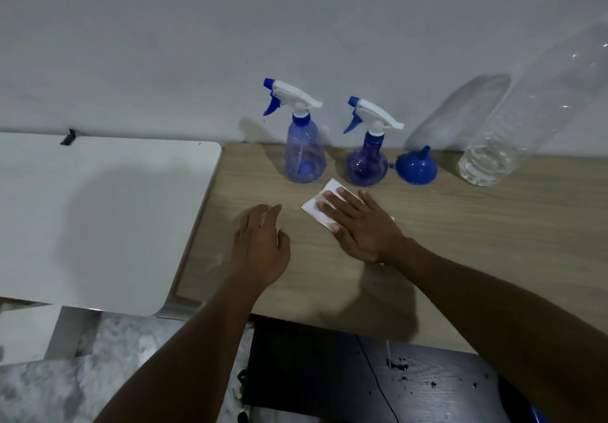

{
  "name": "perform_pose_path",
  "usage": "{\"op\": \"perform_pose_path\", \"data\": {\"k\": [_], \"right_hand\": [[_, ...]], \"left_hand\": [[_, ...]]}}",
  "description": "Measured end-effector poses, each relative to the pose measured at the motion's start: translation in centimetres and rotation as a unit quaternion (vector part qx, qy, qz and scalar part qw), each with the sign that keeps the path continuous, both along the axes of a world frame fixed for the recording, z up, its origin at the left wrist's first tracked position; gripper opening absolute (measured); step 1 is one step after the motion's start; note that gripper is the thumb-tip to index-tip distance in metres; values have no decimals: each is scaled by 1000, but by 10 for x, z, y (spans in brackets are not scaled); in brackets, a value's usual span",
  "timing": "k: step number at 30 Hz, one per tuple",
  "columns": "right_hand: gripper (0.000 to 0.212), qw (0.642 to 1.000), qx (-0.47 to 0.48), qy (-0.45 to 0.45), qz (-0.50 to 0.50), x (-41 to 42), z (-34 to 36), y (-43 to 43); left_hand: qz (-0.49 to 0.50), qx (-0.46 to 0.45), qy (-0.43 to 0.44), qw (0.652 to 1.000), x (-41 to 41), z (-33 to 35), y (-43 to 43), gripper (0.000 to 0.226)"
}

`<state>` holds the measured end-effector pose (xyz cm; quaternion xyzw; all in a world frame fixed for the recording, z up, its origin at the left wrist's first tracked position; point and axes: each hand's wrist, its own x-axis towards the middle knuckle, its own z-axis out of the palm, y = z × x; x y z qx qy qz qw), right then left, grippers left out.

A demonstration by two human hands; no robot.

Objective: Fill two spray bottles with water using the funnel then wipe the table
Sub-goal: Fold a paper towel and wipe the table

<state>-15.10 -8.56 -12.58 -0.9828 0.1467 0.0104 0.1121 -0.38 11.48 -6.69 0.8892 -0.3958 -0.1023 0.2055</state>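
The left hand (260,245) hovers loose-fingered and empty over the table (237,185), the left spray bottle (304,153) stands capped, the flat, straight-fingered right hand (358,222) presses the tissue (320,204), the right spray bottle (367,162) stands capped beside the mouth-down funnel (416,167) — filling seems done, wiping under way.

Spray bottles: two, both blue with white trigger heads. The left spray bottle (306,156) stands beyond the gap between the hands. The right spray bottle (367,162) stands just beyond the right hand (358,222).

Funnel (416,166): one, blue, beyond and right of the right hand.

Clear plastic bottle (513,133): one, farther right.

White paper towel (312,207): one, under the right hand.

Hands: two, including the left hand (260,248).

Tabletops: two. The wooden table (460,225) lies under both hands; the white table (98,208) lies left of the left hand.
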Motion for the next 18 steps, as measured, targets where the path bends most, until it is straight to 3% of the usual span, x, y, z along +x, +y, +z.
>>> {"op": "perform_pose_path", "data": {"k": [9,13,18], "right_hand": [[58,979,6,5,-206,-131,1,-36],[59,980,31,4,-194,-144,13,-48],[62,995,13,8,-96,-137,14,-58]], "left_hand": [[-12,-3,6,1000,-82,4,-40,54],[-30,-9,-7,999,-112,7,-54,56],[-18,23,-19,999,-127,13,-53,50]]}}
